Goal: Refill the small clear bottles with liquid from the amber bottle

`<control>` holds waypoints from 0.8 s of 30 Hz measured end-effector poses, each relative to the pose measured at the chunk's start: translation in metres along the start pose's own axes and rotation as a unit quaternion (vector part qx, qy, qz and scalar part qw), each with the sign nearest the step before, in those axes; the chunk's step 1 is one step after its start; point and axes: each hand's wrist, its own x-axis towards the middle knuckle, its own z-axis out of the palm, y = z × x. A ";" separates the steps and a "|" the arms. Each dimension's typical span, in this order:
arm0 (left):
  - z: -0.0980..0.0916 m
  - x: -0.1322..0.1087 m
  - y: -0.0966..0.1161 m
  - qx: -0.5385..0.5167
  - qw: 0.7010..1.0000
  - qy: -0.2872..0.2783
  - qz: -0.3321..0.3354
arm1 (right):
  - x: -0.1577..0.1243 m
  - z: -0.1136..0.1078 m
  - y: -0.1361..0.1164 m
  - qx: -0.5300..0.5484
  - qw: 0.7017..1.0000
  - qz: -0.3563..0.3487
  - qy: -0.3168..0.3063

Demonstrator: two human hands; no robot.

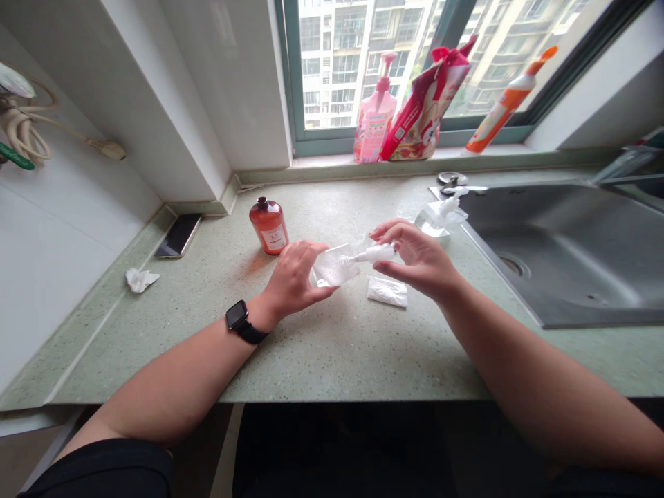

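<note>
Here we are at the speckled green counter [332, 360], and the action sits right in the middle of it, between our two hands. The white pump [376, 254] lies almost level across our view, its long axis running left to right with a slight rise to the right. Its thick end points toward our right hand, and its thin stem points left into a clear plastic bag [337, 266]. Our left hand [293, 277], black watch [237, 315] on the wrist, is clamped around the bag, fingers close together and wrapped over the plastic. Over on the other side, our right hand [420, 259] pinches the pump's thick end, fingers curled over the top and thumb underneath, with the fingers slightly fanned. Just below the right hand lies a white folded tissue [387, 291]. Beyond it, a second white pump [447, 206] sits in clear wrapping beside the steel sink [565, 256]. To the left, we have an amber bottle [268, 225] standing upright, a phone [178, 235] lying flat and a crumpled tissue [140, 279]. Up on the windowsill stand a pink pump bottle [376, 114], a red pouch [425, 104] and an orange-capped bottle [505, 104], which leans against the window.
</note>
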 end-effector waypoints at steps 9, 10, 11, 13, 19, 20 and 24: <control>-0.001 0.000 -0.003 0.009 1.000 -0.006 -0.005 | 0.001 -0.012 0.002 -0.020 1.000 -0.012 -0.015; -0.001 0.000 -0.003 0.009 1.000 -0.005 -0.005 | 0.001 -0.013 0.003 -0.020 1.000 -0.011 -0.017; -0.001 0.000 -0.003 0.009 1.000 -0.004 -0.004 | 0.001 -0.013 0.003 -0.019 1.000 -0.009 -0.018; -0.001 0.000 -0.003 0.008 1.000 -0.002 -0.002 | 0.001 -0.012 0.003 -0.006 1.000 -0.001 -0.019; 0.000 0.000 -0.001 0.005 1.000 -0.014 -0.006 | 0.002 -0.005 0.001 0.063 0.997 0.034 0.004; 0.000 0.000 -0.001 0.005 1.000 -0.017 -0.007 | 0.003 -0.004 0.000 0.070 0.997 0.038 0.010; 0.000 0.000 -0.002 0.004 1.000 -0.018 -0.006 | 0.004 -0.003 -0.002 0.091 0.995 0.042 0.024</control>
